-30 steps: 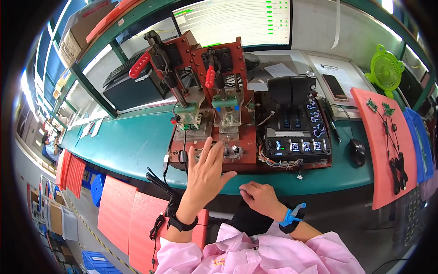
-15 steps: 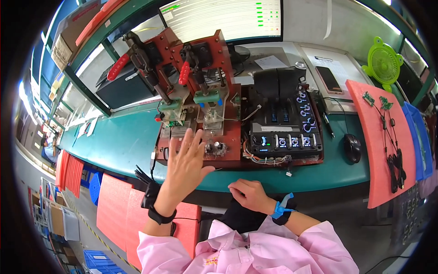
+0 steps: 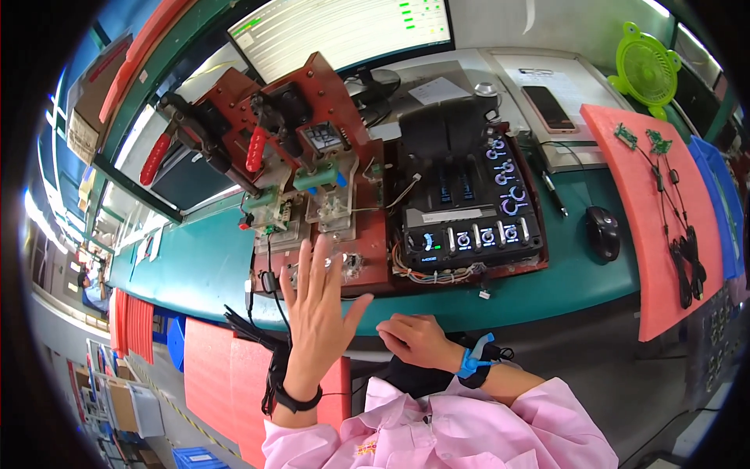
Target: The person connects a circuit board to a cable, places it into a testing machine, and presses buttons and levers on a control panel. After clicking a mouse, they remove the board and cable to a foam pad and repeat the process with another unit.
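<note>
My left hand (image 3: 319, 316) hangs palm down with fingers spread, its fingertips over the front of a red test fixture (image 3: 373, 262). It holds nothing. My right hand (image 3: 420, 341) is loosely curled at the bench's front edge, and nothing shows in it. Two toggle clamps with red handles (image 3: 256, 148) stand on the fixture. Under the left clamp sits a small green circuit board (image 3: 273, 228). A black cable (image 3: 270, 283) runs from the fixture toward my left wrist. To the right stands a black control panel (image 3: 469, 227) with lit knobs and a thick lever.
A monitor (image 3: 344, 39) stands behind the fixture. At right are a mouse (image 3: 602, 234), a pen (image 3: 555, 194), a phone (image 3: 549, 109), a green fan (image 3: 647, 66) and a pink foam sheet (image 3: 625, 187) carrying boards and cables. More pink foam (image 3: 211, 367) lies below the bench at left.
The view has turned, so the bench items sit further left. My left hand has drawn back slightly from the fixture, fingers still spread, and the black cable beside it now shows. My right hand stays curled.
</note>
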`<state>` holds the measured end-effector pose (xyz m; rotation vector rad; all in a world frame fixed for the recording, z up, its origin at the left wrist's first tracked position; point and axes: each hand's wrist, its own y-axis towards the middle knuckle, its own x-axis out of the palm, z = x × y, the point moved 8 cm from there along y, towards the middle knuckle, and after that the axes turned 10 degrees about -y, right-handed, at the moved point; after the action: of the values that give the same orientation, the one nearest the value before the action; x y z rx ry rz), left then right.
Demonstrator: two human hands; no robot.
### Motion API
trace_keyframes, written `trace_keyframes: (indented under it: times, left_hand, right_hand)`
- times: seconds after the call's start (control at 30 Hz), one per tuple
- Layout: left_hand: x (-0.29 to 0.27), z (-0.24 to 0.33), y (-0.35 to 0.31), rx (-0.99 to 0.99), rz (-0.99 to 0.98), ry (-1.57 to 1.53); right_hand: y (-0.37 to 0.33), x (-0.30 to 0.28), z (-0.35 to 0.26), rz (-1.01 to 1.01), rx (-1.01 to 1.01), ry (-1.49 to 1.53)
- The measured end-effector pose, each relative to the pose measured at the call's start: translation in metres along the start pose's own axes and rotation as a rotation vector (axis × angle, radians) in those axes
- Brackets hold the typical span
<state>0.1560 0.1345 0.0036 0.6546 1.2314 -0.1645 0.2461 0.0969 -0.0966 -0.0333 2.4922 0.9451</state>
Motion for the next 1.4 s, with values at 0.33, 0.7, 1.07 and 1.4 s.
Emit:
trace_keyframes:
  times: [0.33,0.7,1.07,1.4]
  left_hand:
    - [0.002,-0.003,0.01,0.082,-0.099,0.078]
    - [-0.002,-0.001,0.012,0.158,-0.123,0.066]
    - [-0.004,-0.026,-0.009,0.021,-0.047,0.095]
    - [-0.005,-0.016,-0.002,0.1,-0.121,0.148]
  right_hand:
    - [0.0,-0.003,-0.002,0.068,-0.052,-0.018]
    - [0.0,0.001,-0.002,0.01,-0.026,-0.04]
    - [-0.002,-0.001,-0.002,0.057,-0.02,-0.048]
    - [-0.001,-0.001,-0.002,0.029,-0.009,-0.076]
